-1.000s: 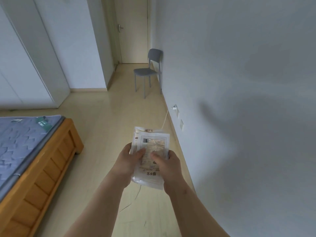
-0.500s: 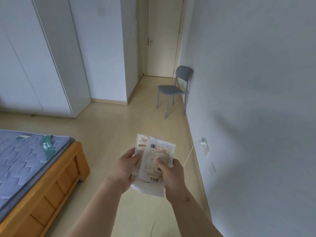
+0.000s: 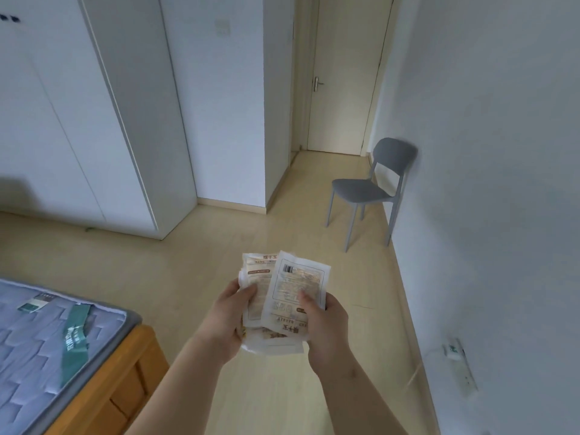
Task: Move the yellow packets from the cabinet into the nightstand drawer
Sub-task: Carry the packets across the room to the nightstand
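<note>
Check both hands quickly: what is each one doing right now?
Left hand: closed on the stack of pale printed plastic packets, thumb on top.
Right hand: closed on the same stack, thumb pressing the top packet.

Bed (image 3: 59, 350) lower left, chair (image 3: 373, 189) against right wall, door (image 3: 342, 73) behind it, probably wardrobe (image 3: 78, 114) left

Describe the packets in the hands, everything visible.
The packets are a small fanned stack of flat, whitish plastic pouches with brownish print. The top one shows its back: a barcode and a framed text panel. The one behind it shows printed characters along its top edge. Their edges look crinkled. They are held in mid-air above the floor, roughly upright and tilted slightly. The left hand grips the left side, the right hand the right side, thumbs on the front. The exact count cannot be told.
</note>
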Action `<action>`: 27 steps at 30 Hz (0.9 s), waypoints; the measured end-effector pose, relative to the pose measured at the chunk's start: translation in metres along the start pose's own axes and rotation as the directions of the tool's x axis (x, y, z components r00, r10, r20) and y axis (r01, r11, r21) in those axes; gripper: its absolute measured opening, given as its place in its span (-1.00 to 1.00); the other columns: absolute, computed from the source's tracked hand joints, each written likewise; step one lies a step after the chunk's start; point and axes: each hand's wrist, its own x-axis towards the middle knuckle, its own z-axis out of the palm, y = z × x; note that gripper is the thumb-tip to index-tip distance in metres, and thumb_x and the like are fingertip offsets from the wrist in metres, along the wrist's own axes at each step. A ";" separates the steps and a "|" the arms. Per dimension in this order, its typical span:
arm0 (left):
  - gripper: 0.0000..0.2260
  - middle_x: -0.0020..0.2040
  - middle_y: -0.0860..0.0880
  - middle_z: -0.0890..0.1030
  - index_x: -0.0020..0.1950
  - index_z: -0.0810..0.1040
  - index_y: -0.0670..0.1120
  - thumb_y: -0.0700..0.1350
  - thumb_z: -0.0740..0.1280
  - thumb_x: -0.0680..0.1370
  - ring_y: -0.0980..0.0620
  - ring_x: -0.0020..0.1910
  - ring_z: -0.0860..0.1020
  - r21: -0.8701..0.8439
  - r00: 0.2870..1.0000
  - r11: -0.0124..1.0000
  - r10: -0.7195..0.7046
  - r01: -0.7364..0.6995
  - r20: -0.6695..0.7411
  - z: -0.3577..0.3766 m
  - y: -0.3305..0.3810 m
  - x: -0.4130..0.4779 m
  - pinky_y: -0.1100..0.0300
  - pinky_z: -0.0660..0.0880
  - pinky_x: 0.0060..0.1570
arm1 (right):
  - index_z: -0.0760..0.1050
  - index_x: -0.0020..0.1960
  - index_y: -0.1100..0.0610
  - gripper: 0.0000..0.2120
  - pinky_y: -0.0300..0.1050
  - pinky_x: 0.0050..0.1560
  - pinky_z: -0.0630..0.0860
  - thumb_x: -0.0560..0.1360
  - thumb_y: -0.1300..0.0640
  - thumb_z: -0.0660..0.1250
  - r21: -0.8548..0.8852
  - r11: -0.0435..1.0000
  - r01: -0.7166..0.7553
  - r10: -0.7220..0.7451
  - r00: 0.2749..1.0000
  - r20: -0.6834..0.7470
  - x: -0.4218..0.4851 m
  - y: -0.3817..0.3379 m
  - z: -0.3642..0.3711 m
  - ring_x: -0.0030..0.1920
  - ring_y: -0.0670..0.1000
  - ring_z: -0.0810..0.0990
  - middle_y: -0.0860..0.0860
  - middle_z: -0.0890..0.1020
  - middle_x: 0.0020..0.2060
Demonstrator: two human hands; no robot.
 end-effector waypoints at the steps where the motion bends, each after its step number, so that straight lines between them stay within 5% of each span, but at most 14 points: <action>1: -0.84 -0.10 -0.17 0.68 0.13 0.49 -0.11 -0.22 0.16 0.62 -0.18 -0.16 0.64 -0.016 1.000 1.000 0.015 -0.015 -0.014 -0.001 0.008 0.026 -0.13 0.57 -0.10 | 0.57 -0.04 0.19 -0.94 0.10 -0.06 0.61 0.49 0.23 0.36 0.005 1.000 -0.012 0.012 1.000 0.025 0.026 -0.005 0.012 -0.10 0.17 0.66 0.14 0.68 -0.12; 6: -0.80 -0.05 -0.19 0.68 0.18 0.49 -0.12 -0.27 0.24 0.57 -0.17 -0.17 0.66 -0.090 0.992 0.992 0.076 -0.085 -0.100 0.002 0.064 0.144 -0.08 0.61 -0.26 | 0.52 0.02 0.19 -0.90 0.08 -0.07 0.59 0.52 0.21 0.32 -0.008 1.000 -0.025 0.026 0.989 0.147 0.159 -0.049 0.074 -0.09 0.16 0.65 0.16 0.66 -0.07; 15: -0.66 0.12 -0.28 0.61 0.20 0.54 -0.24 -0.12 0.10 0.56 -0.22 0.01 0.64 -0.319 0.999 0.948 -0.028 0.013 -0.040 -0.032 0.151 0.295 -0.07 0.61 -0.11 | 0.51 0.04 0.16 -0.89 0.09 -0.03 0.58 0.52 0.19 0.32 -0.101 0.989 -0.109 0.135 0.944 0.300 0.320 -0.072 0.203 -0.05 0.15 0.65 0.14 0.65 -0.05; 22: -0.75 -0.07 -0.22 0.66 0.18 0.48 -0.09 -0.30 0.15 0.57 -0.15 -0.25 0.67 -0.316 0.978 0.940 0.072 -0.132 -0.196 -0.094 0.223 0.433 -0.04 0.62 -0.31 | 0.55 0.00 0.15 -0.91 -0.12 -0.28 0.57 0.50 0.22 0.34 -0.172 0.981 -0.086 0.148 0.909 0.390 0.440 -0.083 0.330 -0.15 0.11 0.67 0.13 0.68 -0.11; 27: -0.77 -0.09 -0.26 0.67 0.15 0.52 -0.22 -0.35 0.21 0.52 -0.18 -0.25 0.67 -0.291 0.969 0.947 0.064 -0.135 -0.240 -0.140 0.290 0.514 -0.05 0.62 -0.34 | 0.56 -0.05 0.16 -0.94 0.08 -0.08 0.61 0.48 0.24 0.36 -0.150 0.987 -0.062 0.124 0.887 0.445 0.515 -0.103 0.428 -0.11 0.18 0.67 0.16 0.68 -0.12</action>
